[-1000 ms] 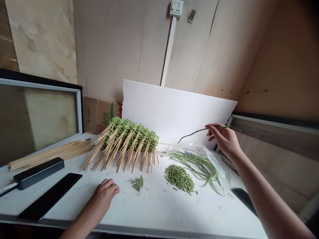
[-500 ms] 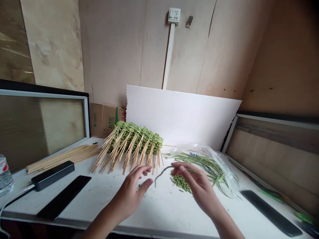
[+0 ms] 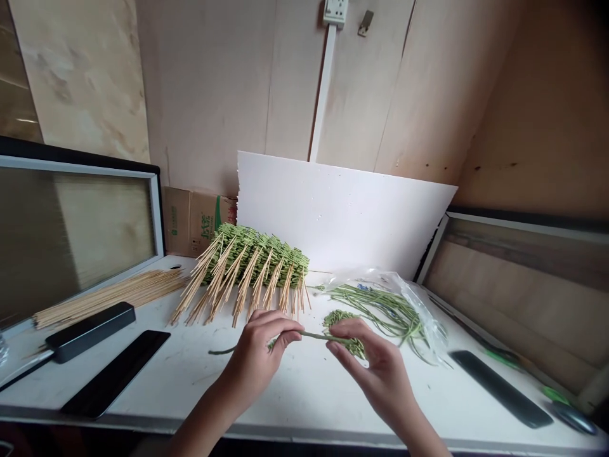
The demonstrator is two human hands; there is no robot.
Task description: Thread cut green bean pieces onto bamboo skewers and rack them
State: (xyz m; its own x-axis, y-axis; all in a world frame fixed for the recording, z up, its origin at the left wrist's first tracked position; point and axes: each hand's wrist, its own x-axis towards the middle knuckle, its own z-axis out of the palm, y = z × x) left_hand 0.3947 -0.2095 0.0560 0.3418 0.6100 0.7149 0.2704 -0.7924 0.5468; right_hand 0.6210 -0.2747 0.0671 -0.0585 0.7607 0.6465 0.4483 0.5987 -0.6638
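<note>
A thin long bean [image 3: 318,335] stretches between my two hands above the table. My left hand [image 3: 261,346] pinches it between thumb and fingertips, and its tail end sticks out past the left side of that hand. Thumb and index finger of my right hand [image 3: 368,355] are closed around the other end. Behind the right hand lies a small pile of short cut bean pieces [image 3: 340,317], partly covered by the fingers. More whole long beans [image 3: 385,311] lie in and on a clear plastic bag [image 3: 431,311] at the right.
Bean pieces threaded on bamboo skewers [image 3: 259,254] form a stack at the back left. Loose skewers [image 3: 114,295] lie left of it. A black box [image 3: 90,331], a dark flat slab [image 3: 118,374] and another [image 3: 502,387] flank the work. A white board [image 3: 342,216] stands behind.
My left hand has closed on the long bean, which hung from my right hand before. The bean is now drawn leftward between both hands. The view has shifted slightly.
</note>
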